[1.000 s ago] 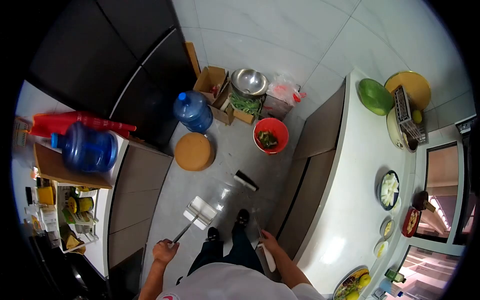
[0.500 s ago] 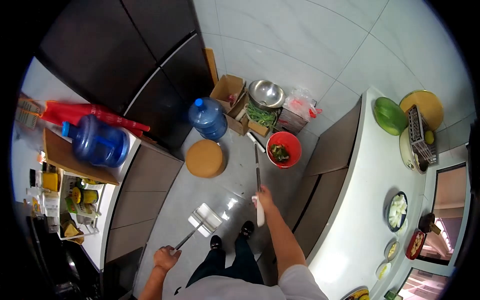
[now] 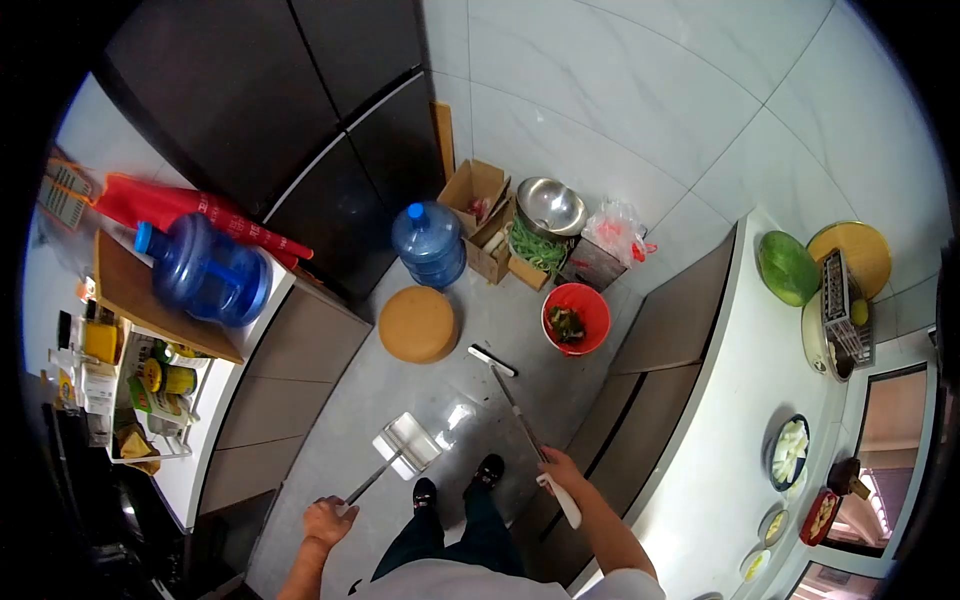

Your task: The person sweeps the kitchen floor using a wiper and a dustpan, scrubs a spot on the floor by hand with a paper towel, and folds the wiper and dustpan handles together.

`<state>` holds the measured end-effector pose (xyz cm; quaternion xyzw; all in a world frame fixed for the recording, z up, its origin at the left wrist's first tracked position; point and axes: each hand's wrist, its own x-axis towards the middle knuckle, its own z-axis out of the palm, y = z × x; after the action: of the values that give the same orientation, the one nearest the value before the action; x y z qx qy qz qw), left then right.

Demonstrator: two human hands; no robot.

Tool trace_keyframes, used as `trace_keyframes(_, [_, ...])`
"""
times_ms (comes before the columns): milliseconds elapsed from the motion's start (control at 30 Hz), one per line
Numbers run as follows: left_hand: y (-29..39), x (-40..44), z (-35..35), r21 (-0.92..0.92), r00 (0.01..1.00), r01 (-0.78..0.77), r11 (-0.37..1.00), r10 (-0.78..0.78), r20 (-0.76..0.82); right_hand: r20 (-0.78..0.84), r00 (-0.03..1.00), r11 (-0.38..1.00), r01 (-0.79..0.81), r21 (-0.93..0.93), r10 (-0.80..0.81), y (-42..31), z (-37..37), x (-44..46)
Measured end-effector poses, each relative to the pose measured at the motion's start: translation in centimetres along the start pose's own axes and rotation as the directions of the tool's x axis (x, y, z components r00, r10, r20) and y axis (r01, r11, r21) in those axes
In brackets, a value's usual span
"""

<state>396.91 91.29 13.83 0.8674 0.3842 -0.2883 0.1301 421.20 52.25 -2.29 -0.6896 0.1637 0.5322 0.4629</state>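
Note:
My left hand [image 3: 328, 522] is closed around the handle of a white long-handled dustpan [image 3: 420, 440], whose pan rests on the grey tiled floor in front of my feet. In my right hand [image 3: 560, 470] is the handle of a broom [image 3: 516, 410] with a white grip. The broom's narrow head [image 3: 493, 360] is on the floor, apart from the dustpan and beyond it to the right. Small dark specks of debris lie on the floor near the broom.
A red bucket [image 3: 580, 318] with leafy scraps stands right of the broom head. Around it are a round tan stool [image 3: 417, 325], a blue water jug [image 3: 428, 245], cardboard boxes [image 3: 476, 185] and a metal bowl [image 3: 552, 207]. Counters flank both sides; a dark fridge [image 3: 350, 190] stands back left.
The broom head has come away from beside the boxes, back across the floor toward me. My right hand has moved back and right. The dustpan has hardly moved.

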Motion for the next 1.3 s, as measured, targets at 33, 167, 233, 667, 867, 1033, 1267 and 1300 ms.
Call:
trace_keyframes(33, [0.0, 0.0, -0.1, -0.002, 1.0, 0.0, 1.0, 0.0, 0.001, -0.001, 1.0, 1.0, -0.001, -0.002, 0.001, -0.5, 0.1, -1.4])
trace_keyframes(167, [0.7, 0.0, -0.5, 0.02, 1.0, 0.012, 1.0, -0.012, 0.024, -0.069, 0.992, 0.99, 0.102, -0.096, -0.109, -2.3, 0.5, -0.5])
trace_keyframes(233, [1.1, 0.2, -0.7, 0.039, 0.999, 0.029, 0.999, -0.031, 0.039, -0.09, 0.971, 0.967, 0.206, -0.147, -0.22, -5.4, 0.9, 2.4])
trace_keyframes(667, [0.3, -0.7, 0.7, 0.0, 0.999, 0.004, 1.0, -0.004, -0.051, -0.176, 0.963, 0.973, 0.181, -0.145, -0.205, -10.8, 4.8, 18.6])
trace_keyframes(867, [-1.3, 0.2, 1.2, -0.066, 0.994, -0.052, 0.997, 0.045, -0.101, -0.04, 0.995, 0.989, 0.081, -0.123, -0.087, -3.6, 2.2, 7.3])
trace_keyframes(1033, [-0.4, -0.7, -0.4, -0.052, 0.997, -0.043, 0.998, 0.039, -0.074, 0.03, 0.998, 0.99, -0.057, -0.131, 0.062, -4.5, 0.7, -2.7])
trace_keyframes(1267, [0.7, -0.4, -0.6, -0.038, 0.996, -0.051, 0.998, 0.048, -0.075, -0.122, 0.975, 0.978, 0.169, -0.121, -0.183, -6.6, 1.4, 8.1])
trace_keyframes(1300, [0.9, -0.3, -0.7, -0.038, 0.996, -0.063, 0.997, 0.06, -0.068, -0.133, 0.981, 0.987, 0.132, -0.09, -0.143, -6.6, 1.3, 9.9])
